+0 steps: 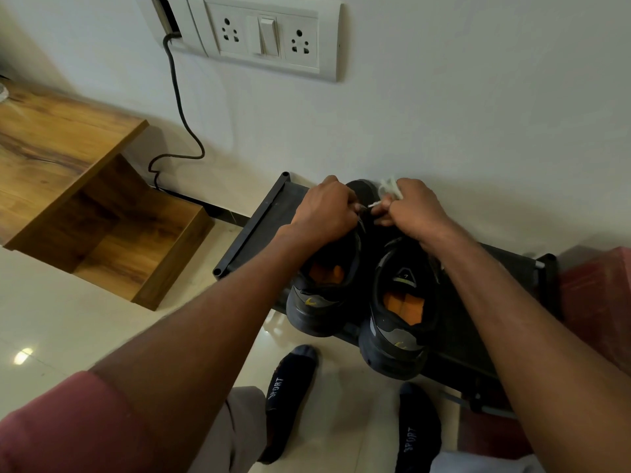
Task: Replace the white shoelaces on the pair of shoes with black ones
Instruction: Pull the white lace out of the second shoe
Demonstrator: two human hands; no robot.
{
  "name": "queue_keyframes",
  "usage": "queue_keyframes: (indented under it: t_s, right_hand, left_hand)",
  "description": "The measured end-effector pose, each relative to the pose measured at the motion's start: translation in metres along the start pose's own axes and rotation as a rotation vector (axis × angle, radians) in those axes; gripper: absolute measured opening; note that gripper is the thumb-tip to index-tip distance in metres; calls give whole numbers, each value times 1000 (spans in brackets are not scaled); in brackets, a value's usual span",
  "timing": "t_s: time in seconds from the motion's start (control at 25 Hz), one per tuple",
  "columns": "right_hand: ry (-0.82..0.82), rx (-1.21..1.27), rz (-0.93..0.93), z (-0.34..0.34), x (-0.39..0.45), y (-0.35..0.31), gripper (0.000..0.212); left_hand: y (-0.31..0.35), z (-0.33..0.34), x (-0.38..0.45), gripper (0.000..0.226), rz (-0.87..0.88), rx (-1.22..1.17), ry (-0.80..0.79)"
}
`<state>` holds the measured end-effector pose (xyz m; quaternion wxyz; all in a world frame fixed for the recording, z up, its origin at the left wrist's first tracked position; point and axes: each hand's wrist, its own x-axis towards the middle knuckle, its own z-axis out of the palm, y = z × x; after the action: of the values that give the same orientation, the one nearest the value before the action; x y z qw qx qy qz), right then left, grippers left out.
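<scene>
I am pinching the white lace (375,203) over the left shoe (327,268) on the black rack (259,216), probably to draw it free of the eyelets. My right hand (415,208) is bunching slack; my left hand (326,211) is steadying, both arms reaching forward.

Dim, even indoor light with a soft, low-contrast rendering; a small bright glare spot lies on the glossy cream tiled floor (23,356) at lower left. Soft shadows fall on the white painted wall (444,114) right of the white plastic socket panel (269,35). Wide-angle distortion bends straight lines toward the frame edges, and fine detail is slightly smeared.
</scene>
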<state>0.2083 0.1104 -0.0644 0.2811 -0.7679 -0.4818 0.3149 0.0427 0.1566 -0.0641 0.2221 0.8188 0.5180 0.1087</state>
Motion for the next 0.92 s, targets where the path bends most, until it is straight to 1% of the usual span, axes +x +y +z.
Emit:
queue_keyframes:
  t_s: [0.08,0.16,0.2,0.28,0.36,0.4,0.48,0.52,0.56,0.6,0.64,0.68,0.72,0.76,0.8,0.84,0.88,0.92]
  right_hand:
    - [-44,294,88,-4,-1,1,15]
    - [-39,385,131,-7,-2,2,13]
    - [-15,389,128,-6,-2,3,11]
    - [96,254,63,-10,-1,6,7]
    - [189,128,6,-21,-8,4,5]
    - [183,144,-5,-28,-14,0,6]
    - [101,286,-30,-46,-31,-12,10]
    - [54,408,-45,-56,-41,-20,12]
    - [7,563,-64,-68,-54,-29,13]
    - [-39,745,-83,-81,-67,-37,13]
    - [-74,933,-99,-95,-80,-42,13]
    - [-93,1105,-109,-109,-91,-44,12]
    - [-98,1236,-114,-121,-101,-41,11]
    - [-84,1300,-121,-133,-110,-35,10]
    - [-53,1291,-118,-141,-115,-27,11]
    - [-3,1212,-102,-148,-118,-18,11]
    - [74,1061,-71,-153,-119,-7,11]
    - [171,861,-42,-157,-120,2,10]
  left_hand:
    - [0,-3,2,33,-81,-111,-33]
    - [-1,-4,3,37,-96,-162,-49]
    - [-2,-3,3,33,-78,-153,-55]
    - [0,-4,-1,24,-33,-112,-60]
    - [7,-9,-8,19,11,-63,-1]
    - [11,-13,-13,18,35,-54,50]
    - [26,-22,-25,21,77,-121,158]
    - [35,-25,-29,24,75,-220,183]
    - [46,-28,-33,31,63,-386,167]
    - [58,-30,-37,40,35,-593,86]
    - [71,-31,-41,46,13,-795,-49]
    - [86,-33,-48,48,12,-949,-214]
    - [99,-32,-53,46,37,-1018,-377]
    - [111,-31,-60,42,94,-993,-504]
    - [121,-28,-66,37,161,-895,-576]
    - [129,-23,-70,30,237,-739,-609]
    - [134,-15,-73,21,303,-554,-610]
    - [138,-8,-74,11,334,-393,-574]
